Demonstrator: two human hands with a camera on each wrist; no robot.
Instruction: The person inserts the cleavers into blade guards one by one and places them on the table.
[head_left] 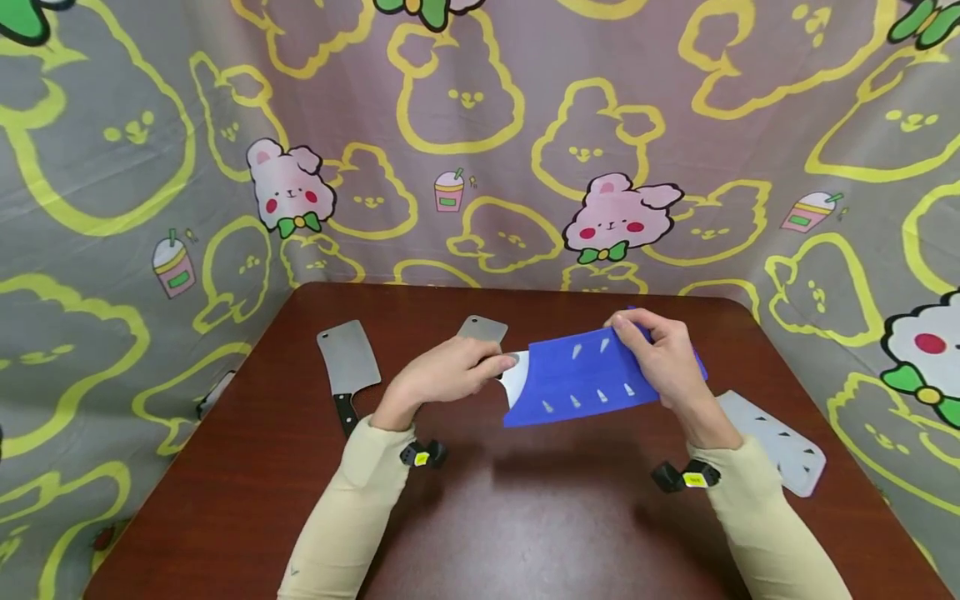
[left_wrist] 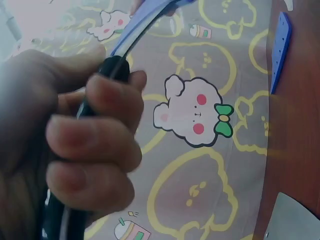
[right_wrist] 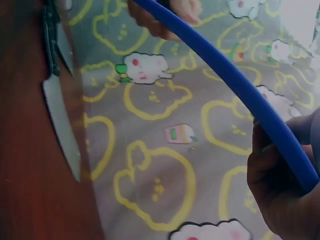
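Note:
My left hand (head_left: 453, 367) grips the black handle (left_wrist: 119, 67) of a knife, its fingers curled round it. Part of the knife's pale blade (head_left: 514, 377) shows beside that hand. The rest of the blade is hidden by a blue blade sheath (head_left: 573, 379) with rows of small slots. At the sheath's far right end, my right hand (head_left: 663, 354) pinches it between thumb and fingers. In the right wrist view the sheath (right_wrist: 225, 75) appears edge-on as a curved blue strip. Knife and sheath are held above the brown table (head_left: 540, 517).
A cleaver with a black handle (head_left: 351, 358) lies at the table's left. Another cleaver (head_left: 483, 328) lies behind my left hand, partly hidden. A second blue sheath (left_wrist: 281, 52) lies behind my right hand. At right is a white slotted sheath (head_left: 780, 446), partly covered by my forearm. Patterned curtains surround the table.

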